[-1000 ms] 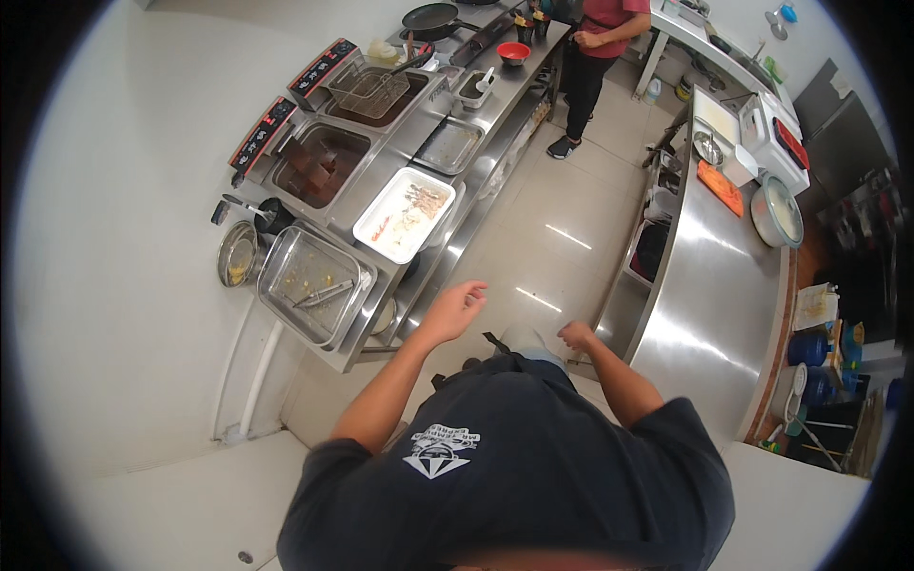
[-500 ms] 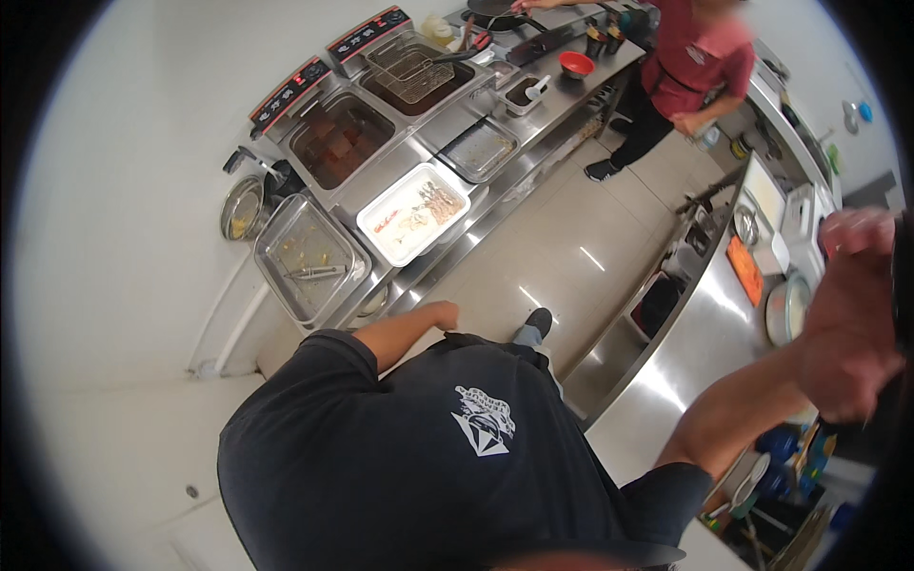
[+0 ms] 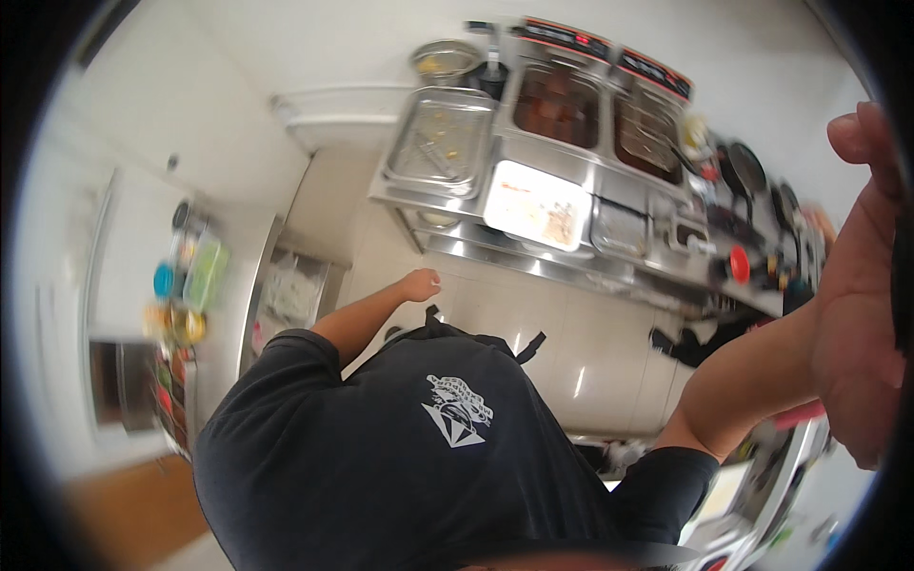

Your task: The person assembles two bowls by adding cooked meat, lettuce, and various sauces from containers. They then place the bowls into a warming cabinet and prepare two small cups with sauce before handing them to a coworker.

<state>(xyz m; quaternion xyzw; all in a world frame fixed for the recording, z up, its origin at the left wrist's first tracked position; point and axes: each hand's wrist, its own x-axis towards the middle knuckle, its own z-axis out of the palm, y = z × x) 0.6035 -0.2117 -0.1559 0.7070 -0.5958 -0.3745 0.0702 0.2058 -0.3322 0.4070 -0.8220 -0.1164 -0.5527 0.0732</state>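
Note:
My left hand (image 3: 421,285) hangs in front of my body over the tiled floor, its fingers curled in; nothing shows in it. Raised close to the camera, my right hand (image 3: 860,319) fills the right rim. Its thumb or a fingertip points up, while the other fingers are cut off by the dark edge, so whatever it touches is hidden. Nearest to my left hand on the counter are a white tray (image 3: 536,206) with pieces of food and a metal tray (image 3: 464,119) with tongs (image 3: 436,156) lying in it.
Two deep fryers (image 3: 558,109) stand along the wall, a wire basket (image 3: 649,124) over the right one. A red bowl (image 3: 739,264) sits farther right. Part of another person in dark trousers (image 3: 714,344) shows there. At left are a steel-edged counter (image 3: 249,295) and a green container (image 3: 205,271).
The view has swung left: the fryer counter now lies across the top right and the left-hand counter has come in. My left hand stays low, my right hand still raised.

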